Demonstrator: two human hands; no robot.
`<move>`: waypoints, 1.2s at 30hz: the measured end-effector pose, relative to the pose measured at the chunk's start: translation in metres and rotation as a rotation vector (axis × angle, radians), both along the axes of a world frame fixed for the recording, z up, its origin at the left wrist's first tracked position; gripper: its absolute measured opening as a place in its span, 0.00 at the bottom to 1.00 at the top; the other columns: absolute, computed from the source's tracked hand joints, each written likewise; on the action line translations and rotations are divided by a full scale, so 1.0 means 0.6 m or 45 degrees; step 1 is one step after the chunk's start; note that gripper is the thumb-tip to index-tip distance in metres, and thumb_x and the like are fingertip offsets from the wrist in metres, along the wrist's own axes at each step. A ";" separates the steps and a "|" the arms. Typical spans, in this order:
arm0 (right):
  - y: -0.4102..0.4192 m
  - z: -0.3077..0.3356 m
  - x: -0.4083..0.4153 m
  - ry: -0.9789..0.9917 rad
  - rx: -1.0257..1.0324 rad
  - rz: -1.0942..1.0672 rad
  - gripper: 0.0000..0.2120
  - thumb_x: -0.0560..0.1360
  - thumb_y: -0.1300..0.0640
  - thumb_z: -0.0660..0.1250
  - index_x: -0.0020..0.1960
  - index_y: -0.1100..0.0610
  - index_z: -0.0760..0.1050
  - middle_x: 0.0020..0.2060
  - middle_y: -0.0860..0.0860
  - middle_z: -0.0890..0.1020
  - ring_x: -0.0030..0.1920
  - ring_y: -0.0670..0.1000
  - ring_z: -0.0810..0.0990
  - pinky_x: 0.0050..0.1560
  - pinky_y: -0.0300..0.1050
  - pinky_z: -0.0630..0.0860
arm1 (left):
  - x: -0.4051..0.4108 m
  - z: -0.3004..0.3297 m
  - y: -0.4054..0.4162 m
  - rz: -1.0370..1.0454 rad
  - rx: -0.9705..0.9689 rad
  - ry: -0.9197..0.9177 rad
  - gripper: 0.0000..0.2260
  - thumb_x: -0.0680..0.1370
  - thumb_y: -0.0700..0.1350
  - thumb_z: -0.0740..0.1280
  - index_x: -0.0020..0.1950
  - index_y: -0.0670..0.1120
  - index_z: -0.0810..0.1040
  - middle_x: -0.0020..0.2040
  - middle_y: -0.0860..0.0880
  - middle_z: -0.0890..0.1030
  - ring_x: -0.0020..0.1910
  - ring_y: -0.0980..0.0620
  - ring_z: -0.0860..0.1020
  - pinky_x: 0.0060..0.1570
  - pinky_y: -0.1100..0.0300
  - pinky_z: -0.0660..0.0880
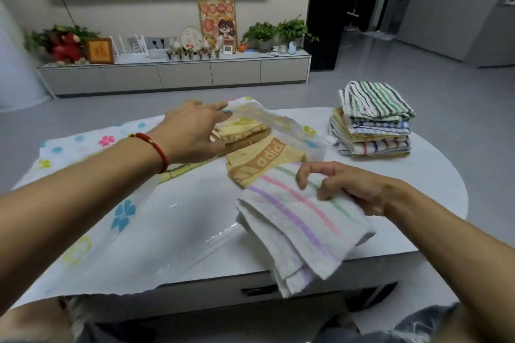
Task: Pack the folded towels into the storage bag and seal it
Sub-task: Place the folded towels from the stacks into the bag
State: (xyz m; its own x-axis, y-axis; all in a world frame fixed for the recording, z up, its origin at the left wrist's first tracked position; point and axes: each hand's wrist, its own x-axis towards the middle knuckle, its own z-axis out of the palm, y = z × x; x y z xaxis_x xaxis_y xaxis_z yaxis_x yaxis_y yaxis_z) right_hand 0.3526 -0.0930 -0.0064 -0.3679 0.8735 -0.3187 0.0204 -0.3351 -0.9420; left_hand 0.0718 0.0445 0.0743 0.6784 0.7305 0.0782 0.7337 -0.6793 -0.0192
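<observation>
A clear storage bag printed with coloured flowers lies across the white table. My left hand lifts the bag's upper flap at the mouth, near the table's far side. Yellow folded towels lie inside the mouth, and an orange towel with white lettering sticks out of it. My right hand grips a folded white towel with purple, pink and green stripes at the near edge of the table. A stack of folded striped towels stands at the table's far right.
The striped towel in my right hand overhangs the table's near edge. Beyond the table is grey floor, then a low TV cabinet with plants, frames and ornaments under a wall-mounted screen. My knees show at the bottom.
</observation>
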 end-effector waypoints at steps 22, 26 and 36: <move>0.180 -0.149 -0.323 -0.878 0.300 -0.183 0.21 0.80 0.48 0.65 0.73 0.48 0.70 0.56 0.57 0.85 0.45 0.55 0.84 0.51 0.48 0.81 | -0.011 0.028 -0.001 -0.009 -0.076 -0.057 0.28 0.74 0.51 0.66 0.75 0.51 0.67 0.79 0.54 0.61 0.72 0.42 0.66 0.66 0.37 0.68; 0.176 -0.143 -0.281 -1.659 0.947 -0.242 0.16 0.78 0.51 0.63 0.64 0.53 0.75 0.48 0.58 0.85 0.49 0.63 0.83 0.40 0.50 0.73 | -0.017 0.017 -0.001 -0.044 -0.099 -0.101 0.29 0.74 0.53 0.65 0.75 0.53 0.67 0.79 0.53 0.61 0.72 0.41 0.66 0.69 0.39 0.67; 0.217 -0.183 -0.154 -2.122 0.598 -0.233 0.27 0.82 0.62 0.57 0.81 0.55 0.58 0.67 0.64 0.74 0.66 0.65 0.70 0.60 0.54 0.72 | -0.022 -0.012 -0.022 -0.040 -0.051 -0.001 0.28 0.75 0.52 0.65 0.76 0.55 0.65 0.79 0.56 0.59 0.72 0.41 0.63 0.65 0.38 0.69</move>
State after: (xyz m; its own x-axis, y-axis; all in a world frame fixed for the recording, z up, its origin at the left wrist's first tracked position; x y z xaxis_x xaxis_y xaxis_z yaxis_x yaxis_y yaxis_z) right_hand 0.2605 0.0374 -0.1163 0.1691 0.9843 0.0502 0.9845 -0.1710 0.0376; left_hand 0.0588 0.0316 0.0669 0.7009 0.7115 0.0500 0.7121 -0.7021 0.0092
